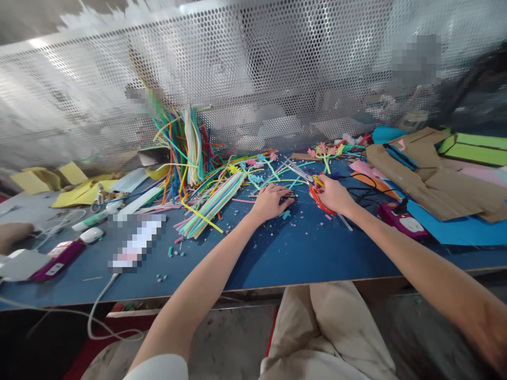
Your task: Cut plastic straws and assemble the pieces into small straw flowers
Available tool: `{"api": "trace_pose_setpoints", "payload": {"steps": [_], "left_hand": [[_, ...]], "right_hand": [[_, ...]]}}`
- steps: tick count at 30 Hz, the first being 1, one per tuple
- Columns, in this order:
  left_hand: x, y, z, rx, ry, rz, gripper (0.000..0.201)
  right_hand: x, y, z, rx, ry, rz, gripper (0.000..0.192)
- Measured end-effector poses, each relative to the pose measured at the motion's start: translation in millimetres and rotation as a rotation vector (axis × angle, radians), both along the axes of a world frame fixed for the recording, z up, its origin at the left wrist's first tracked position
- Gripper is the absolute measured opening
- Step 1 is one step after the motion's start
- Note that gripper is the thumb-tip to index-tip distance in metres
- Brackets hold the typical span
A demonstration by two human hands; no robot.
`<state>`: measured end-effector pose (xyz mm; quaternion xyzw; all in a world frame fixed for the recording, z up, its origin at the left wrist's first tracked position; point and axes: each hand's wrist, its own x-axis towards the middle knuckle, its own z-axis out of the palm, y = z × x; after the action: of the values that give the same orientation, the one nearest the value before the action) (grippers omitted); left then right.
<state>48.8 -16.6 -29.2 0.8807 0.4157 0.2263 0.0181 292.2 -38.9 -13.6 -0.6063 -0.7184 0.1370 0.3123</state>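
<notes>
My one head-worn camera looks forward and down, close over my hands [273, 201] on the blue worktable [301, 258].

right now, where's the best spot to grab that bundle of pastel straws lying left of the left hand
Grip the pastel straw bundle around its middle, coming down from above with the left hand, fingers across its width. It lies flat and slanted on the blue table, its far end tangled among loose straws, its near end fanning apart. The middle looks tightest and least covered, so it probably lifts together there.
</notes>
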Motion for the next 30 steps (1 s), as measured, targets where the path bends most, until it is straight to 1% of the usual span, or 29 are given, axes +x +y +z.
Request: {"api": "trace_pose_setpoints", "payload": {"steps": [3, 5, 8, 10, 13, 17, 20, 23, 27, 28, 30], "left_hand": [[-2.0, 2.0, 4.6, 0.014, -0.126, 0.035, 0.035], [-2.9, 2.6, 9.6, -0.023, -0.287, 0.059, 0.031], [-0.4, -0.3, 16.5, -0.203, -0.581, 0.060, 0.026], [3.8, -4.7, 18.9, -0.355, -0.741, 0.030, 0.025], [10.3, -11.6, 18.9, -0.530, -0.858, -0.031, 0.028], [12.7, -16.7, 16.8, -0.628, -0.801, -0.077, 0.030], [10.7, -17.9, 16.2, -0.685, -0.709, -0.101, 0.036], [9.8, -17.8, 15.6, -0.699, -0.636, -0.111, 0.037], [9.5, -18.0, 16.5, -0.670, -0.556, -0.109, 0.031], [8.6, -18.7, 18.2, -0.644, -0.526, -0.107, 0.029], [4.9, -21.4, 23.7, -0.534, -0.422, -0.095, 0.024]], "right_hand": [[1.0, 0.3, -0.7, 0.022, 0.005, -0.008, 0.021], [2.0, 0.5, -1.2, 0.039, 0.019, -0.025, 0.020], [1.3, -0.5, -0.9, 0.072, 0.112, -0.009, 0.026], [-1.5, -2.4, 0.2, 0.086, 0.245, 0.056, 0.030], [-7.9, -6.2, 2.0, 0.070, 0.465, 0.179, 0.031], [-15.0, -9.1, 1.4, 0.023, 0.661, 0.292, 0.034], [-16.9, -8.6, -1.2, 0.028, 0.743, 0.305, 0.036], [-17.4, -7.3, -3.3, 0.046, 0.759, 0.294, 0.038], [-17.5, -7.6, -3.1, 0.052, 0.740, 0.284, 0.039], [-17.4, -7.9, -2.5, 0.056, 0.730, 0.283, 0.039], [-16.9, -8.3, -1.5, 0.061, 0.702, 0.277, 0.038]]}}
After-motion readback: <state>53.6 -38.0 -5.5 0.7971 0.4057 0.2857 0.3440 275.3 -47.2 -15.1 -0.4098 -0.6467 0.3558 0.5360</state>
